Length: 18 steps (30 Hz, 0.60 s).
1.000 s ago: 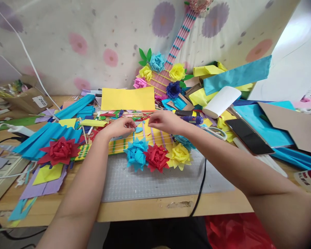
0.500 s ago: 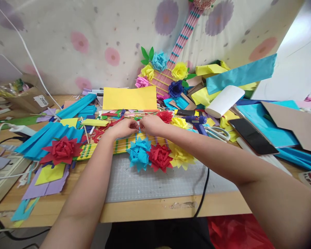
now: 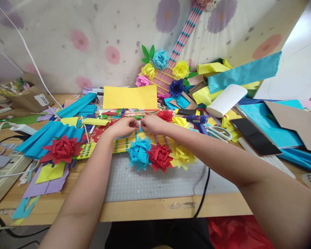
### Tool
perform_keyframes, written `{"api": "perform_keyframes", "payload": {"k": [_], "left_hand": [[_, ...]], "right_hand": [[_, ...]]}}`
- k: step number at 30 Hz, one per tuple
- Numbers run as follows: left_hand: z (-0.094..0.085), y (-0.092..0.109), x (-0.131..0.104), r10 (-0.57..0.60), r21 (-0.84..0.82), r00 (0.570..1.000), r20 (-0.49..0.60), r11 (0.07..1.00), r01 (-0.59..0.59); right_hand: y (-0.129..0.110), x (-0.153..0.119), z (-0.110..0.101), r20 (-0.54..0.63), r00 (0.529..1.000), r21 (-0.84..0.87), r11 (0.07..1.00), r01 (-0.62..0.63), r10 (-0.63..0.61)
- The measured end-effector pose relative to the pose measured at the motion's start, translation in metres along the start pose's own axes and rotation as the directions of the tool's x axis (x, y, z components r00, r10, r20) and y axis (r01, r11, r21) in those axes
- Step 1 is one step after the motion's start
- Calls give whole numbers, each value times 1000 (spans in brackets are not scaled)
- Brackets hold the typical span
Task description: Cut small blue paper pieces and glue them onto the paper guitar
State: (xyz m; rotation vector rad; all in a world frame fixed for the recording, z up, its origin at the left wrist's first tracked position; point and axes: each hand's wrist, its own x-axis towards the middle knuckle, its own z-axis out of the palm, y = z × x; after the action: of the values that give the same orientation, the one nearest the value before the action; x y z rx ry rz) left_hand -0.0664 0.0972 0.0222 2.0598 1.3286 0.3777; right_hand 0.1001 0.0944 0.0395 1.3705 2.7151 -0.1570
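Meeting almost tip to tip over the yellow guitar (image 3: 121,147), the left hand (image 3: 124,127) and the right hand (image 3: 153,125) are now close together; one second ago there was a clear gap between them. Since half a second ago, they are almost in the same place. I judge that this means the work is now fine, on one small spot of the body. Both hands have bent fingers, as for pinching. A small blue piece (image 3: 140,130) shows between the fingertips, but I cannot tell which hand grips it, or whether either does.

The guitar lies flat, partly on the one cutting mat (image 3: 124,188), its neck toward the left.

Counting, I find three flowers along the near edge of its body: one blue flower (image 3: 139,154), one red flower (image 3: 160,157) and one yellow flower (image 3: 182,156). Beyond the right wrist there are two more, one red and one yellow. At the neck's end is one large red bloom (image 3: 62,149). Also there are one glue gun (image 3: 198,119), one phone (image 3: 256,136) and one pair of scissors (image 3: 225,133).
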Motion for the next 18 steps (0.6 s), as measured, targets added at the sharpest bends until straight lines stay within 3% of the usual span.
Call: {"api": "perform_keyframes", "payload": {"k": [8, 18], "left_hand": [[2, -2, 2, 38, -51, 999, 0, 998, -38], [4, -2, 2, 68, 28, 997, -20, 997, -67]], "right_hand": [[2, 2, 2, 5, 1000, 29, 999, -15, 15], [0, 1, 0, 28, 999, 47, 998, -35, 34]]}}
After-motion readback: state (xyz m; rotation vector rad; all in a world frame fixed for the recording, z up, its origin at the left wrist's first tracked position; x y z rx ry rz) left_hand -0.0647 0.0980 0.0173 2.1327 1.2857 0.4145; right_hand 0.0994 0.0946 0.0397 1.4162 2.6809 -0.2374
